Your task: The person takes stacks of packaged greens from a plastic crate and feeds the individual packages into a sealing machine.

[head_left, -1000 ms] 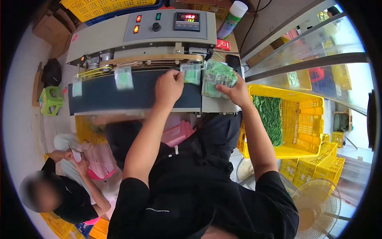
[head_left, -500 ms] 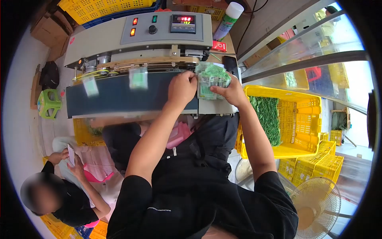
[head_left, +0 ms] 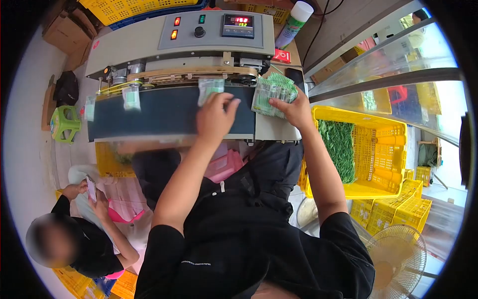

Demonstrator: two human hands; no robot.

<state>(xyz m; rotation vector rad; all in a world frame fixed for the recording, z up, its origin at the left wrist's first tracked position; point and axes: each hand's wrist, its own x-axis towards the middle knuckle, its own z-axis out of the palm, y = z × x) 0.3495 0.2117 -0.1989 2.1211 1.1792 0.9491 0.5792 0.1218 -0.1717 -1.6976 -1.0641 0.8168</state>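
Observation:
My right hand [head_left: 295, 107] grips a fanned stack of clear packets with green print [head_left: 271, 94], thumb on top, over the right end of the sealing machine. Over the dark conveyor belt [head_left: 169, 117], my left hand [head_left: 217, 118] has its thumb apart from its bent fingers. Its fingertips overlap the lower edge of a single packet [head_left: 211, 87], whose top edge lies along the sealing machine [head_left: 149, 50]. Whether they touch it I cannot tell. Farther left on the belt are another packet [head_left: 131, 98] and a blurred packet [head_left: 90, 108] at the end.
A yellow crate [head_left: 403, 149] with green, slender produce stands at my right. Behind the machine's right end are a spray can [head_left: 295, 25] and a red box [head_left: 282, 56]. A fan [head_left: 396, 259] is at lower right. At lower left, a person [head_left: 84, 244] holds a phone [head_left: 91, 189].
My left hand has moved left from beside the stack to the belt, where a new packet now lies at the sealer. The two earlier packets have travelled left. The view has shifted slightly.

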